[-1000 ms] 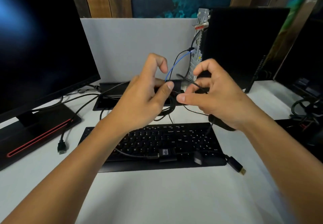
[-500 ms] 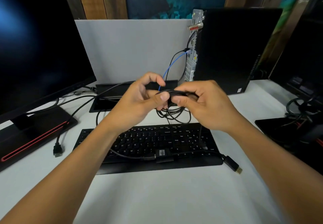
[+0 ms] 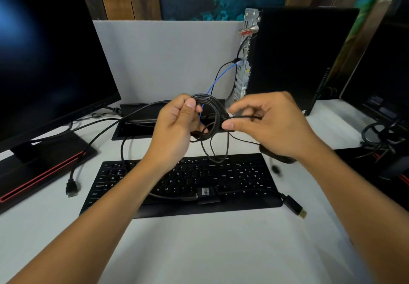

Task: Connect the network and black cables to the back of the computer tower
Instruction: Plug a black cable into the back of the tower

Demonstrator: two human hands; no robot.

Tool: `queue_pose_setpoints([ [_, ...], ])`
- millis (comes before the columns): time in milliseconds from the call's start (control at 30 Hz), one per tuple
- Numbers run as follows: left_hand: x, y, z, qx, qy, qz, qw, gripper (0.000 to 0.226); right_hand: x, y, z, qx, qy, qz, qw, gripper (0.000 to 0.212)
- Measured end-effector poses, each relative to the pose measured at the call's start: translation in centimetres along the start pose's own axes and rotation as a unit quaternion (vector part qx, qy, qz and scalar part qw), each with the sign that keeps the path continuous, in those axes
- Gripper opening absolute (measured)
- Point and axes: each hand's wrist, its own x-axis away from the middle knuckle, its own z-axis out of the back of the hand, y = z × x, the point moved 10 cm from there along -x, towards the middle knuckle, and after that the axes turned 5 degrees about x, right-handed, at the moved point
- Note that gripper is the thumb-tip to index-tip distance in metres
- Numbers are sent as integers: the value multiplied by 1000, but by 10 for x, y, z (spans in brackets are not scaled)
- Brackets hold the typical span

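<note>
Above the black flat keyboard (image 3: 188, 184) on the white desk (image 3: 199, 250), a coiled bundle of thin black cable (image 3: 210, 115) held between both hands. Left hand (image 3: 177, 126) curled round the left side of the coil, thumb on top, grip closed on the loops. Right hand (image 3: 272, 124) pinching a single strand of the same cable between thumb and forefinger at the coil's right edge, grip clamped on it. Loose loops hanging down to the keyboard's top row. Behind, upright black computer tower (image 3: 303, 57) with its metal rear panel facing left; thin blue network cable (image 3: 218, 77) already plugged into that panel, beside a black lead. Large dark monitor (image 3: 48, 57) at left; gold-tipped black plug (image 3: 295, 207) lying just right of the keyboard.
</note>
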Motion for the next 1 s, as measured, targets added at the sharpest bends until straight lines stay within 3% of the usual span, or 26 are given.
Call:
queue_pose_setpoints([
  [67,-7,8,23,-147,28,-26,988,26,-4,4,23,91,32,1,995,14],
  [100,-10,13,36,-185,48,-31,981,25,-6,10,34,111,46,-11,993,9],
  [167,-14,19,62,-195,89,-37,976,23,-7,39,55,123,86,-62,987,18],
  [200,-16,19,72,-164,106,-34,980,22,-6,59,65,115,119,-101,981,24],
  [267,-17,4,87,6,154,24,988,21,2,96,79,82,184,-184,962,35],
  [333,-16,-21,93,197,195,113,954,19,10,123,78,68,203,-245,946,41],
  [400,-15,-37,90,285,201,161,923,22,14,136,69,102,191,-257,942,42],
  [467,-14,-46,87,294,187,183,919,24,15,143,67,123,191,-252,941,49],
  [533,-15,-42,96,197,168,166,952,27,20,152,71,124,198,-267,935,63],
  [600,-18,-20,109,-98,128,84,983,30,25,165,75,141,183,-296,927,70],
  [667,-15,1,104,-418,84,-28,904,26,30,174,73,151,154,-319,923,62],
  [700,-12,6,95,-483,67,-72,870,23,30,176,69,131,143,-321,927,55],
  [767,-5,5,79,-492,49,-109,862,20,26,177,55,-34,135,-331,933,38],
  [867,-3,-12,75,-445,53,-81,890,23,13,158,30,-343,115,-325,874,22],
  [1000,-1,-22,77,-399,64,-55,913,22,-3,120,22,-519,118,-263,805,21],
])
